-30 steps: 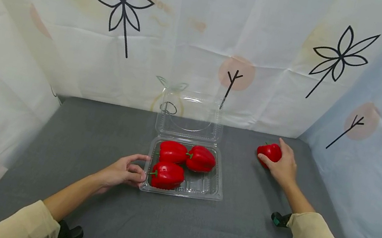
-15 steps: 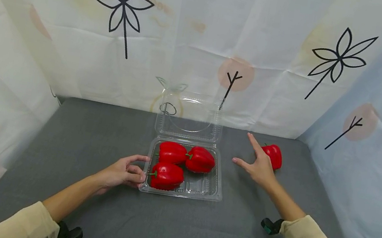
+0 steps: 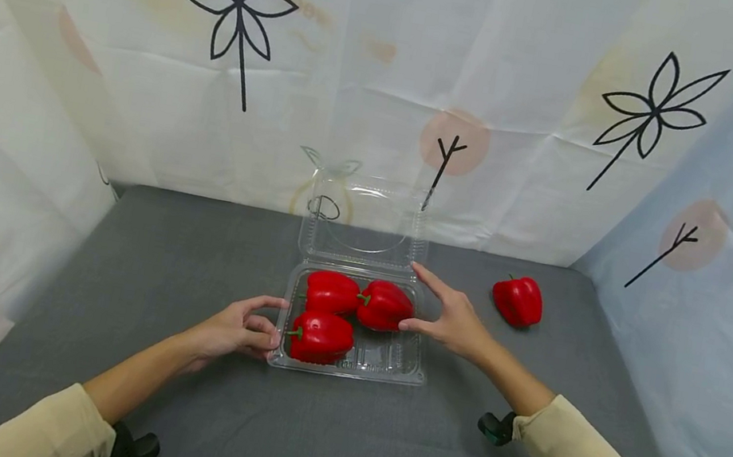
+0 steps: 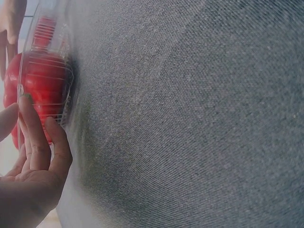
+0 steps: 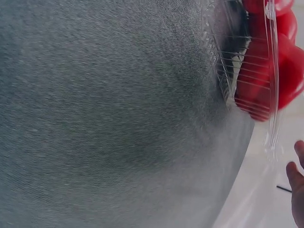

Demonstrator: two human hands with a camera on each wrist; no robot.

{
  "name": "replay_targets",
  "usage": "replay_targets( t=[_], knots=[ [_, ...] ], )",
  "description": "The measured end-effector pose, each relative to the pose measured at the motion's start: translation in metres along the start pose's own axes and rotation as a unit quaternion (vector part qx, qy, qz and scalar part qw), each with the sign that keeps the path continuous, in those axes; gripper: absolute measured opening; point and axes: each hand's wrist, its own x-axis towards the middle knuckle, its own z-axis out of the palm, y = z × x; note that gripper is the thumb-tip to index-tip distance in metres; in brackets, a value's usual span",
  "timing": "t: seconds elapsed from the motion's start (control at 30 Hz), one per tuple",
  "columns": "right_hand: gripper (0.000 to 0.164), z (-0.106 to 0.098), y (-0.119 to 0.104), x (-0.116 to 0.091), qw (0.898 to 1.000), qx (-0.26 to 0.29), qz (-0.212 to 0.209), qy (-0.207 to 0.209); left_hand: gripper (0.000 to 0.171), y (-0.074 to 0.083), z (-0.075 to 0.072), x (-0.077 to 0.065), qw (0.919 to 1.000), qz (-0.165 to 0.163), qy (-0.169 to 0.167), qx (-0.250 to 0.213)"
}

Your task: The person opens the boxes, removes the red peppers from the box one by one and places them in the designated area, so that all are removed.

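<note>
A clear plastic clamshell container (image 3: 388, 357) stands with its lid (image 3: 363, 248) raised at the back. Three red bell peppers lie in it: one back left (image 3: 331, 291), one back right (image 3: 386, 306) and one front left (image 3: 321, 337). My left hand (image 3: 248, 326) pinches the container's left rim between thumb and fingers, as the left wrist view also shows. Over the right rim hovers my right hand (image 3: 456, 323), thumb and fingers spread apart, its thumb tip beside the back right pepper; whether it touches is unclear. Another red bell pepper (image 3: 518, 301) lies on the table farther right.
A grey cloth (image 3: 331, 441) covers the table. Patterned white fabric (image 3: 525, 150) hangs behind, with more fabric at the left and right sides. Black wrist straps (image 3: 134, 450) sit at both cuffs.
My right hand has let go of the far right pepper and moved left to the container. That pepper stays at nearly the same spot. The left hand keeps its hold.
</note>
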Motion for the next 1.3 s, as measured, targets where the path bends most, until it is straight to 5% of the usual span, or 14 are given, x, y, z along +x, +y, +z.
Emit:
replay_targets(
  t=[0.4, 1.07, 1.3],
  knots=[
    [0.092, 0.017, -0.009, 0.019, 0.996, 0.002, -0.006, -0.086, 0.070, 0.000, 0.001, -0.001, 1.0000, 0.002, -0.003, -0.001],
    [0.069, 0.023, -0.010, 0.023, 0.996, -0.037, -0.021, -0.084, 0.069, 0.000, 0.000, 0.000, 1.0000, 0.006, -0.006, 0.000],
    [0.068, 0.024, -0.009, 0.023, 0.995, -0.040, -0.055, -0.078, 0.069, 0.001, 0.000, 0.000, 1.0000, -0.001, -0.002, 0.001]
  ],
)
